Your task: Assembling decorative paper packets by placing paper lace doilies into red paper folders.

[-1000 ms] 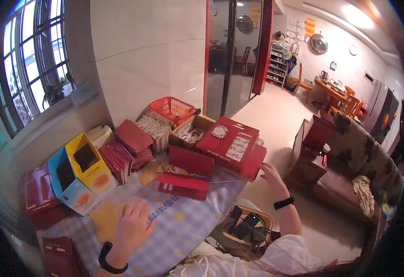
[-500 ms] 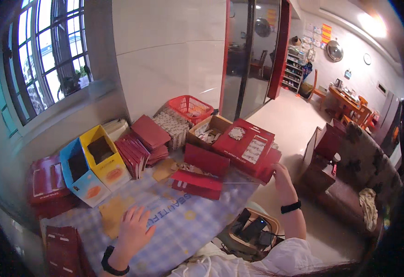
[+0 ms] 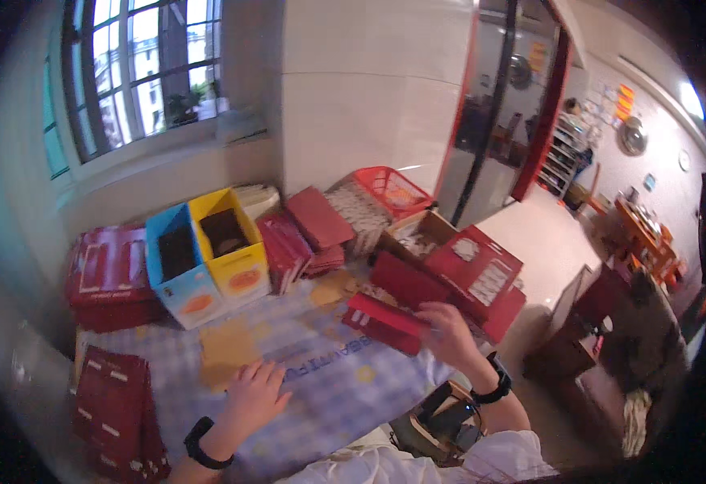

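My left hand (image 3: 254, 397) hovers low over or rests on the blue-and-white checked tablecloth (image 3: 321, 423), fingers loosely spread with nothing in them. A flat tan piece (image 3: 228, 355) lies just beyond it. My right hand (image 3: 450, 335) is at the right end of a small open red cardboard box (image 3: 385, 323); its fingers are partly curled and blurred, so whether they grip the box is unclear. Behind that box stands a red panel (image 3: 401, 278). Large flat red cartons (image 3: 482, 270) with pale printed pictures are stacked beyond the right hand.
A blue box (image 3: 177, 266) and a yellow box (image 3: 228, 242) stand at the back. Red folded cartons (image 3: 284, 246), a red basket (image 3: 393, 192) and a brown carton (image 3: 417, 234) line the far side. More red cartons (image 3: 111, 411) lie left. A bin-like container (image 3: 438, 427) holds dark devices.
My right hand has left the edge of the large red cartons and come inward to the small red box. My left hand stays over the cloth. The view has turned left.
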`<state>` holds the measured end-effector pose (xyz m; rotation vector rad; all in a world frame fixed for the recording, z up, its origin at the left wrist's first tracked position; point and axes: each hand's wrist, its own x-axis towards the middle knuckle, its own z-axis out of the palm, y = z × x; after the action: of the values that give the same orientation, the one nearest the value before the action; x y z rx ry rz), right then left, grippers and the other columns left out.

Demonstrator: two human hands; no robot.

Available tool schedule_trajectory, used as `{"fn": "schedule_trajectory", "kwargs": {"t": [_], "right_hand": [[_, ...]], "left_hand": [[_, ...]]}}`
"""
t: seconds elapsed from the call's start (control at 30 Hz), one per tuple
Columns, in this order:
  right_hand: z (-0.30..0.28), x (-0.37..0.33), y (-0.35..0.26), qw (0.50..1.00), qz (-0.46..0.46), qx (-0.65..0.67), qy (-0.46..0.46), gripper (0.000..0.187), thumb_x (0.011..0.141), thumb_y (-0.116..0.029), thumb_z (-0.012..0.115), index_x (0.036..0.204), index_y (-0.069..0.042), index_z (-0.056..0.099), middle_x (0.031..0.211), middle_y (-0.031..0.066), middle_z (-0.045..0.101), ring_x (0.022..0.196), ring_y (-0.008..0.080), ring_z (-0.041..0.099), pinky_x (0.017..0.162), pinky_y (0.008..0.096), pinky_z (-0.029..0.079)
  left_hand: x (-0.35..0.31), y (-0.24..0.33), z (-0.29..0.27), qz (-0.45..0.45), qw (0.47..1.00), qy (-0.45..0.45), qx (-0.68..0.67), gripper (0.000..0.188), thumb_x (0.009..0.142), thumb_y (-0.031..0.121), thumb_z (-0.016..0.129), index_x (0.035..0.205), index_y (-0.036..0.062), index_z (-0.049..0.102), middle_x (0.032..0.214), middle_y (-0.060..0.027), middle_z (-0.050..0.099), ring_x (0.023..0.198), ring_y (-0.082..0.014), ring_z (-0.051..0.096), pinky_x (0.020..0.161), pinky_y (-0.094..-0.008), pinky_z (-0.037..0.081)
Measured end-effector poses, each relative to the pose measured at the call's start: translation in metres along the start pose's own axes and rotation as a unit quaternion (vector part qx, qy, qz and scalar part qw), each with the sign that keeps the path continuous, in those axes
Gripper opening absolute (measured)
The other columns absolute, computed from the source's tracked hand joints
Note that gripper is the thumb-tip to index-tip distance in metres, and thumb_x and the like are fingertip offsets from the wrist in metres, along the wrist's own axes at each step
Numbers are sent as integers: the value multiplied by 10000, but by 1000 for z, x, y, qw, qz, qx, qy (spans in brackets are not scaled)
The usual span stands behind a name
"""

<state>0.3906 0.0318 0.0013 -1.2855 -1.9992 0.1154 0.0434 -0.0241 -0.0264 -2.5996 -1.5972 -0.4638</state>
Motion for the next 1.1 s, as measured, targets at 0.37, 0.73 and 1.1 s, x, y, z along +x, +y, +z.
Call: {"fn": "schedule_trajectory", "kwargs": {"t": [0.37,0.73,1.1], "right_hand": [[123,54,-114,945,-220,-6,-244,255,761,-217,557,975,-79,559,973,57,574,898,258,546,772,389,435],[236,95,-110,954,-165,57,-245,152,751,-170,543,847,-77,615,845,96,572,815,291,553,706,372,456],[263,102,-91,945,-198,98,-240,153,690,-140,574,803,-53,627,806,130,581,747,298,564,681,367,459]], "left_hand": [[-30,-42,18,-139,985,10,106,239,662,157,587,877,53,585,904,-87,549,946,-250,494,798,-410,393],[-26,-37,37,-60,993,75,73,443,714,410,602,960,46,545,1024,-85,522,982,-247,488,734,-397,435],[16,-52,36,-145,987,-73,-11,450,754,375,575,971,-19,569,1084,-148,469,1003,-302,447,826,-385,422]]}}
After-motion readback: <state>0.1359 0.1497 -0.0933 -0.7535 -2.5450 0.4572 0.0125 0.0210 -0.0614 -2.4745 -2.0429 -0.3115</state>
